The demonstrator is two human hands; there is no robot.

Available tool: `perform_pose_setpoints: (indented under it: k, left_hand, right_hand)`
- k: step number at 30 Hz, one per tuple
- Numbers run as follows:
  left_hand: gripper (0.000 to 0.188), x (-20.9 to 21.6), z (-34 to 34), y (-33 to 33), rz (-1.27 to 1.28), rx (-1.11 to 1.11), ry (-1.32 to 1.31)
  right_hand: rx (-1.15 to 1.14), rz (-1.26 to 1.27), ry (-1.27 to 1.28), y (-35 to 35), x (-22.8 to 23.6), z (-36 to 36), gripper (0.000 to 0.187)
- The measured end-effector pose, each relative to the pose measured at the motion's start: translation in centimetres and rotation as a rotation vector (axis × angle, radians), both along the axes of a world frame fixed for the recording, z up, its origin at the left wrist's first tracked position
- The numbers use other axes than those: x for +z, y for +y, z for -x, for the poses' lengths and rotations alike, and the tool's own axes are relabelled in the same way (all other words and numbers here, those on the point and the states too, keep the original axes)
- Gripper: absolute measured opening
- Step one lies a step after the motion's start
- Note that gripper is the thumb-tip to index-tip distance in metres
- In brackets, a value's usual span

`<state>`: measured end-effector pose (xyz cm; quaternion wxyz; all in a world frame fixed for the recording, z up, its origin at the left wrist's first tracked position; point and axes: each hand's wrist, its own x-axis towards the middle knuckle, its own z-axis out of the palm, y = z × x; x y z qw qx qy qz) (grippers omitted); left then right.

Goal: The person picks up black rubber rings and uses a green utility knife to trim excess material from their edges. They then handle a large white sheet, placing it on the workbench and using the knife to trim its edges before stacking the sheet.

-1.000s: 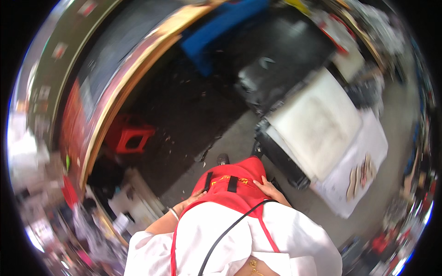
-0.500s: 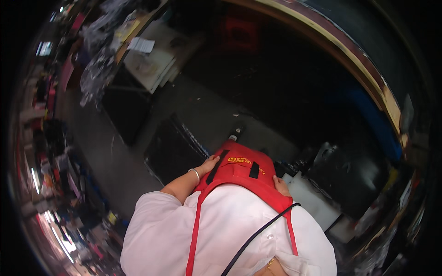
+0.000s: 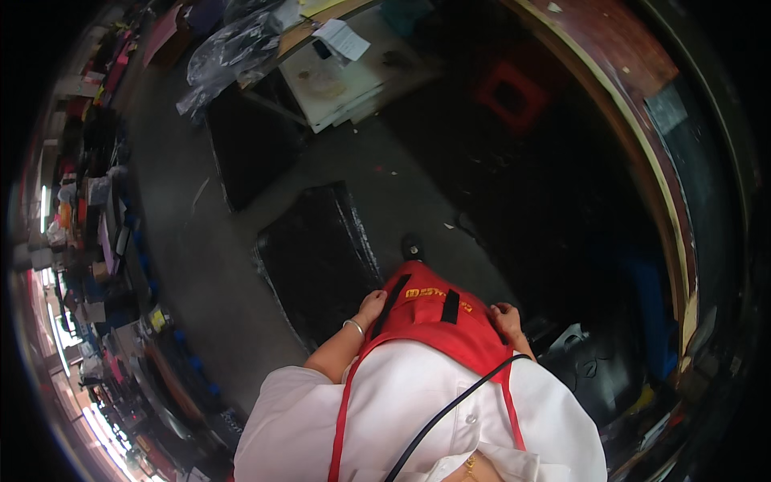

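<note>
A red apron [image 3: 438, 317] with black strips and yellow print hangs over my white shirt [image 3: 401, 410]. Beside its left edge is my left hand [image 3: 372, 308], a silver bangle at the wrist. Its fingers are partly turned away, so I cannot make out their pose or whether they touch the cloth. My right hand [image 3: 506, 320] is at the apron's right edge with the fingers curled in, and nothing shows in it. A black cable [image 3: 450, 410] runs across my chest. One dark shoe [image 3: 413, 247] shows beyond the apron.
Black sheeting-like panels [image 3: 317, 249] lie on the dark floor, left of me. Ahead stands a low pale table [image 3: 321, 92] with paper [image 3: 343, 38] and clear plastic [image 3: 233, 56] near it. A red stool-like object [image 3: 514, 95] sits under the wood-edged bench [image 3: 646, 165] at right. Cluttered goods line the far left.
My view has turned and moved, so the table and floor panels sit further right. My right hand has come off the apron's front to its side, fingers now curled; my left has shifted outward.
</note>
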<state>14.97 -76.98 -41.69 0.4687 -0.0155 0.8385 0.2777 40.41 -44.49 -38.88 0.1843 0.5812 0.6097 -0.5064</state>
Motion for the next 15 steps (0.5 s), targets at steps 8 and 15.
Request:
perform_pose_setpoints:
  k: [8,15]
  left_hand:
    - [0.04,-2.3,9.9,-1.1,0.087,0.117,-0.03]
    - [0.028,-1.2,16.0,4.2,0.009,0.449,-0.266]
  right_hand:
    - [0.107,-0.054,0.095,2.8,4.3,13.9,0.037]
    - [0.189,-0.043,0.102,5.7,3.8,23.4,0.034]
